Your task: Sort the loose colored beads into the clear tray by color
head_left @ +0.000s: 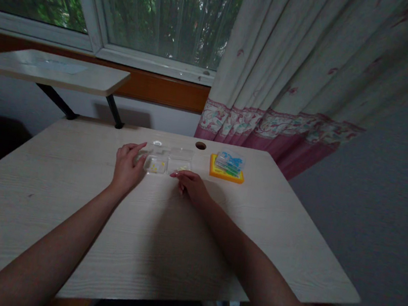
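Observation:
Two small clear plastic boxes stand side by side on the table with their lids raised behind them. In the left box lie several small yellow pieces. Pale yellowish pieces show in the right box, partly covered by my fingers. My left hand rests beside the left box, thumb and fingers apart, with the fingertips close to its edge. My right hand is at the front of the right box, thumb and index finger brought together. Whatever may be between those fingertips is too small to make out.
Right of the boxes, clear cases with blue and green pieces lie on a yellow-orange tray. A round cable hole is behind. A raised shelf on black legs stands back left; a curtain hangs behind the table.

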`<state>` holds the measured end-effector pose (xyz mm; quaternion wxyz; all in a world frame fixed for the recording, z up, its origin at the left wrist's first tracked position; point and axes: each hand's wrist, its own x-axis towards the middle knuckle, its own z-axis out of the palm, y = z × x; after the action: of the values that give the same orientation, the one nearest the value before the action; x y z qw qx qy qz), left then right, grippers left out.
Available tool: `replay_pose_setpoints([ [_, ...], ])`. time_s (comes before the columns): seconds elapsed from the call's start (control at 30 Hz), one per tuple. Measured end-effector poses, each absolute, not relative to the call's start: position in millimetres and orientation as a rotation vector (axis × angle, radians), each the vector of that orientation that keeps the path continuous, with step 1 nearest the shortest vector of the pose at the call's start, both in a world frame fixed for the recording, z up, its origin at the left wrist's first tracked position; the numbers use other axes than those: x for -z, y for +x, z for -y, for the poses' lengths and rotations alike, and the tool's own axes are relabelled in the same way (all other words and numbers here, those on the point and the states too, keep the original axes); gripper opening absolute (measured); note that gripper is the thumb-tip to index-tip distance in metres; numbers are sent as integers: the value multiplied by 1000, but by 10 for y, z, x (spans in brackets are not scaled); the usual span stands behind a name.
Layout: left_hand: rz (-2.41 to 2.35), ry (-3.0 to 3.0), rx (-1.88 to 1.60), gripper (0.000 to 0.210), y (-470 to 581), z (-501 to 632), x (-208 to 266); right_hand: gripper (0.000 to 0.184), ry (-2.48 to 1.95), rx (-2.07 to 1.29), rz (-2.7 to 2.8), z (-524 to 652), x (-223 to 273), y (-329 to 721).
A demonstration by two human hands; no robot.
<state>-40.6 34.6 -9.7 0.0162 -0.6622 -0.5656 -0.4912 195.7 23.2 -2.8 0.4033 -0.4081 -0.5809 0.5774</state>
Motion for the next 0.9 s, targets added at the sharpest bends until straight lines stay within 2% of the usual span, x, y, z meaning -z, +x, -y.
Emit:
replay_pose_setpoints([
  [0.13,1645,-2268,1411,60,-466,-432,154,40,-1038,-1448,1481,-232,20,1956],
  [0.5,1607,-2518,1218,94,-454,-485,217,42,-1054,-1437,1442,-214,-9,1951],
  [0.77,1698,-2521,1219,94,-441,-373,99,42,-1071,-1447,1411,-214,11,1961],
  [0.9,1606,-2595,1079,72,-464,-310,30,43,-1056,-1498,1329,-239,38,1974],
])
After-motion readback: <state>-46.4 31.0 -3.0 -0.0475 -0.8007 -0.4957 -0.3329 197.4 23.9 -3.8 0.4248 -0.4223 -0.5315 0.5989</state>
